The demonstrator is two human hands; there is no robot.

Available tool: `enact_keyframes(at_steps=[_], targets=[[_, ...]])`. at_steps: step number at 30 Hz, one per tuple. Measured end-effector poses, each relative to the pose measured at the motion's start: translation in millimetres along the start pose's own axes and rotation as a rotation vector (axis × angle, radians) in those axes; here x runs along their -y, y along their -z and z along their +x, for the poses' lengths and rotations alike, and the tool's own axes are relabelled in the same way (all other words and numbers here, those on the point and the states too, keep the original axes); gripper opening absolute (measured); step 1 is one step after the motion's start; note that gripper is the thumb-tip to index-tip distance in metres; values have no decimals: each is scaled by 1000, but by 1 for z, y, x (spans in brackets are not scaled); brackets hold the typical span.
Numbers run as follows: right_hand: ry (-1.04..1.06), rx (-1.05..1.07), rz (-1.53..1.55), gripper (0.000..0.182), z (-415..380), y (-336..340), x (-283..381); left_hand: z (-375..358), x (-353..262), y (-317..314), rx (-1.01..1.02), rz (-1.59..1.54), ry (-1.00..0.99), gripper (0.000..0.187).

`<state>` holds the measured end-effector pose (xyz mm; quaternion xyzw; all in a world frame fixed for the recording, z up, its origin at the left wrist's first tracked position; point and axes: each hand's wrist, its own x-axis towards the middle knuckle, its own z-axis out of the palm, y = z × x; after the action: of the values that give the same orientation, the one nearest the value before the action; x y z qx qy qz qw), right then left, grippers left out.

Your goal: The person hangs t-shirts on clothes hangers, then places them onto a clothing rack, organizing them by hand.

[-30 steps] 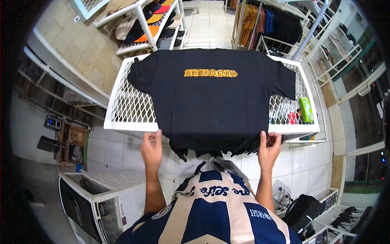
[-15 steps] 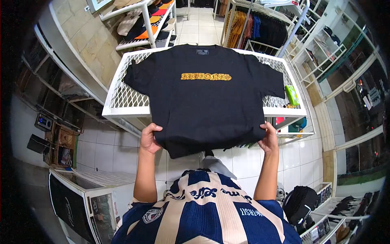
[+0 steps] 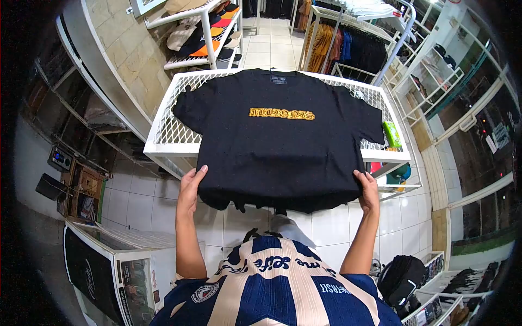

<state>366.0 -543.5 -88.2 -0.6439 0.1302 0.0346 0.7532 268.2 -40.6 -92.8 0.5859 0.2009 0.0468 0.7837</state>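
A black T-shirt (image 3: 277,149) with yellow-orange lettering across the chest lies spread face up over a white mesh-topped table (image 3: 173,148). Its collar points away from me, and its lower part hangs past the near edge. My left hand (image 3: 188,187) grips the shirt's left side near the hem, thumb on top. On the opposite side, my right hand (image 3: 368,187) holds the other edge at about the same height, thumb also on top. The fingers beneath the cloth are partly hidden. A small green packet (image 3: 391,133) rests on the table beside the right sleeve.
Caps fill a white rack (image 3: 206,38) at the back left. Clothes hang on a rail (image 3: 348,46) behind the table. A black backpack (image 3: 401,280) sits at my lower right, and a white cabinet (image 3: 117,255) stands at my lower left.
My hands have moved slightly farther apart, pulling the shirt's lower part wider and flatter. The near hem now hangs more evenly. The whole view has shifted a little.
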Motion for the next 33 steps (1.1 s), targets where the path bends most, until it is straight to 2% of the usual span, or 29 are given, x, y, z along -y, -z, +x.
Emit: enact_keyframes(at_steps=[1,3,4,7,8,9,11,12,13,15,16,17,19,21,23,27,31,33], targets=[[-3,1,-4,25,-2,-4,12,2,-4,0,-3,-3,4,36],[-151,111,51,25,0,-13,31,12,-11,2,172,-188,118,36],[-139,124,74,26,1,-20,38,21,-9,3,248,-280,102,38],[-149,89,198,31,39,-3,24,30,-23,-14,298,-440,18,39],[-153,122,290,34,36,-17,37,33,-29,-16,337,-562,84,41],[-215,173,398,40,40,-20,45,36,-31,-19,329,-567,81,41],[-170,83,329,54,41,-44,53,42,-34,-27,232,-573,120,41],[-137,113,252,68,44,-49,55,47,-33,-28,180,-582,117,40],[-158,96,224,68,54,-45,53,50,-36,-28,173,-578,116,40],[-85,-145,137,69,55,-59,61,53,-47,-33,241,-507,22,39],[-50,-198,145,46,60,-62,64,55,-55,-37,288,-516,-28,40],[-33,-104,290,46,71,-59,65,60,-59,-37,283,-515,-17,40],[-118,28,377,45,81,-53,72,72,-67,-36,266,-518,69,47],[-94,-3,325,45,92,-65,82,84,-80,-53,237,-513,46,51],[-55,-53,245,46,100,-82,105,97,-97,-66,115,-257,-55,52],[2,42,377,38,159,-78,149,143,-151,-80,181,-223,-75,47],[169,235,432,36,234,-92,208,209,-213,-89,227,-224,-150,44],[214,275,408,38,281,-92,229,247,-236,-93,229,-164,-287,39]])
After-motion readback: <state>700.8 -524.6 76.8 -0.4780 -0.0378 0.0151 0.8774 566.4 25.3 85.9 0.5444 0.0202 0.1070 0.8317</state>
